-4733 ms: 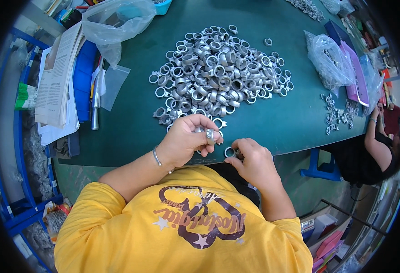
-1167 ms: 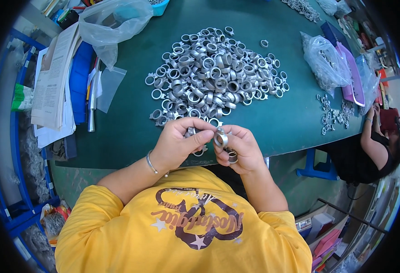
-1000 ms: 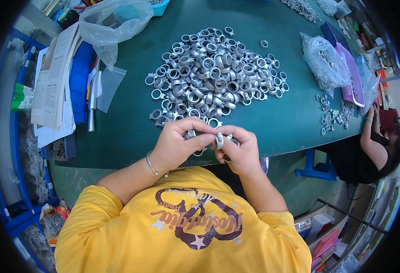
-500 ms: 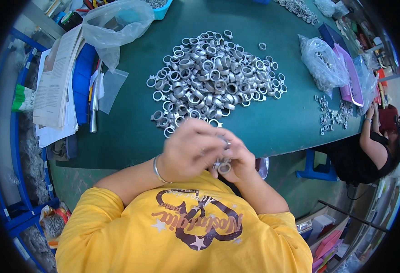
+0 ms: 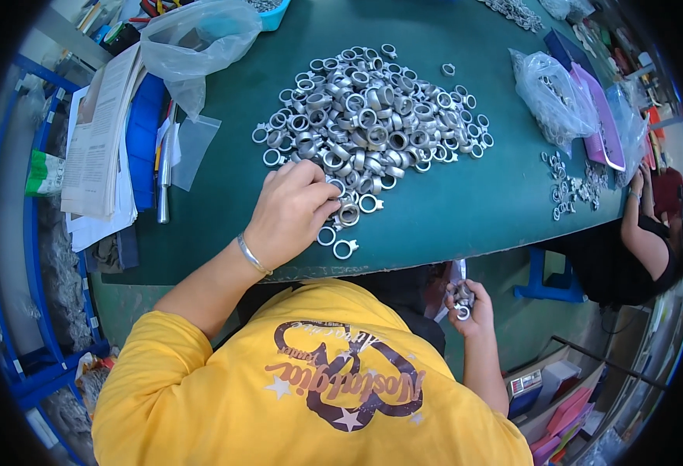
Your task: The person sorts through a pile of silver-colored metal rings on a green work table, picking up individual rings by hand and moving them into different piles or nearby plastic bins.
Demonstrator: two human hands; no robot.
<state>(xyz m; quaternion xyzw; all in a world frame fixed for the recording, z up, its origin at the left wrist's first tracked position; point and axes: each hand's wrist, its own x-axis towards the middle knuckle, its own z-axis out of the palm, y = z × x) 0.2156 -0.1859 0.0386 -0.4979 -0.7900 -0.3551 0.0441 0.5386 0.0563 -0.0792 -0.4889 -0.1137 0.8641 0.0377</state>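
Note:
A heap of grey metal rings with small lugs [image 5: 372, 116] lies on the green table. My left hand [image 5: 291, 213] rests at the heap's near left edge, its fingers curled down against the rings; whether one is pinched under the fingertips is hidden. Just beside those fingertips sit a few loose rings [image 5: 345, 249] near the table's front edge. Below the table edge, to the right, my right hand [image 5: 477, 309] is closed round several metal rings [image 5: 463, 301]. A clear plastic bag [image 5: 456, 272] shows right behind that hand, partly covered by it.
At left stand a blue bin [image 5: 141, 147], stacked papers [image 5: 97, 147] and a plastic bag [image 5: 194, 46]. On the right are a bagged lot of parts [image 5: 551, 101], a pink tray [image 5: 602, 124] and small scattered parts [image 5: 571, 186]. Another person [image 5: 629, 241] sits near a blue stool [image 5: 547, 279].
My hands were together in front of my chest, handling rings. Now they are apart: the left has moved forward to the heap, the right has gone down to the right with rings.

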